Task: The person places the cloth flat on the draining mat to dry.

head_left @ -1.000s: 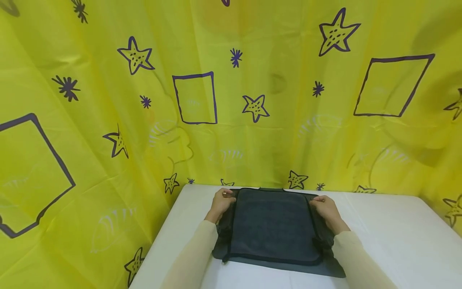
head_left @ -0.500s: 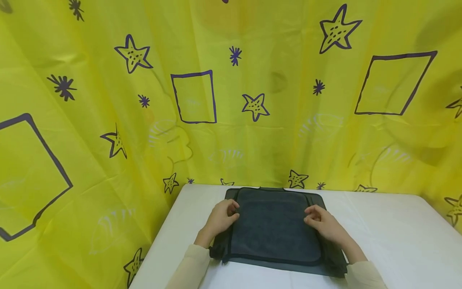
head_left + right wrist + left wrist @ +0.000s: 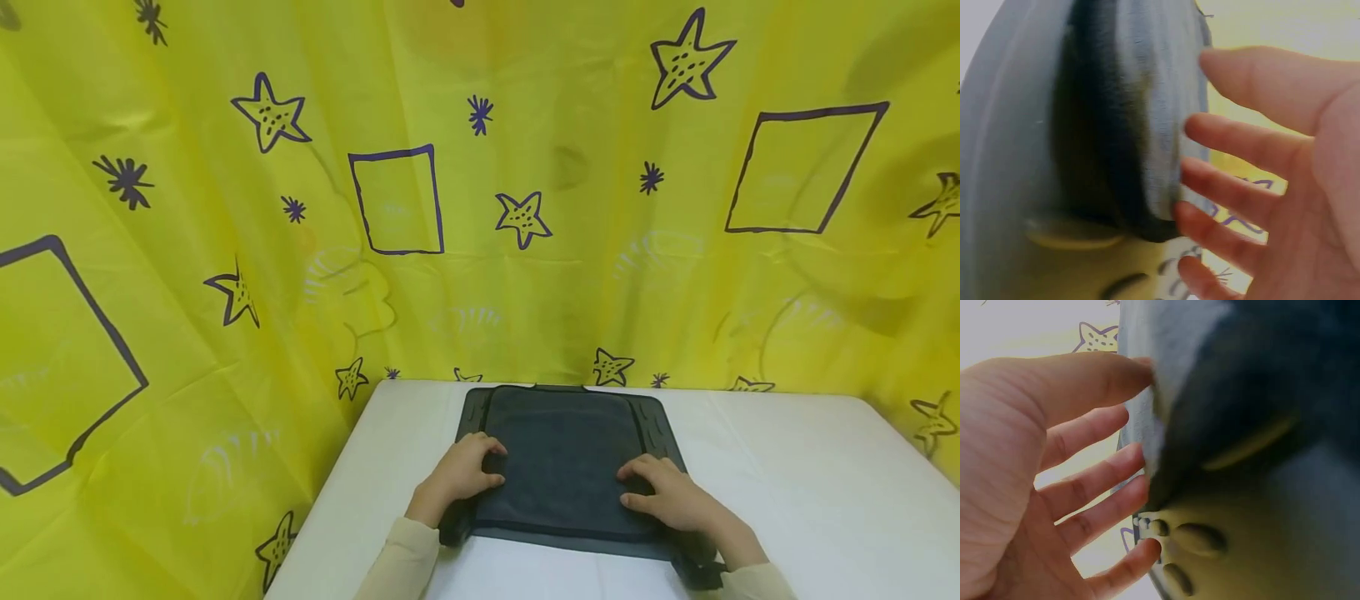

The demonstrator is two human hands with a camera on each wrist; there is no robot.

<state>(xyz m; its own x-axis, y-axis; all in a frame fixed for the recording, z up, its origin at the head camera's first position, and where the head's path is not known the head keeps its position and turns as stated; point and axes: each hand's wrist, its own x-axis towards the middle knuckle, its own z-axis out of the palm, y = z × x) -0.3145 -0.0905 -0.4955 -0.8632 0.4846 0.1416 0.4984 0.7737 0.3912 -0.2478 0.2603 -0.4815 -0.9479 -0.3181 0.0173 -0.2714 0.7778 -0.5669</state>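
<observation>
**Both hands flat on the dark mat**

The left hand (image 3: 457, 477) rests on the near left part of the mat (image 3: 564, 450), its fingers (image 3: 1094, 503) straight and released, grasping nothing. The right hand (image 3: 667, 498) lies on the near right part, fingers (image 3: 1235, 190) spread and equally loose. The mat lies flat on the white surface (image 3: 810, 492), close to its far edge. Behind hangs a yellow curtain (image 3: 225, 208) printed with stars and squares.

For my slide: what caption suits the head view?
Both hands, left and right, press a dark mat flat on a white table.
</observation>
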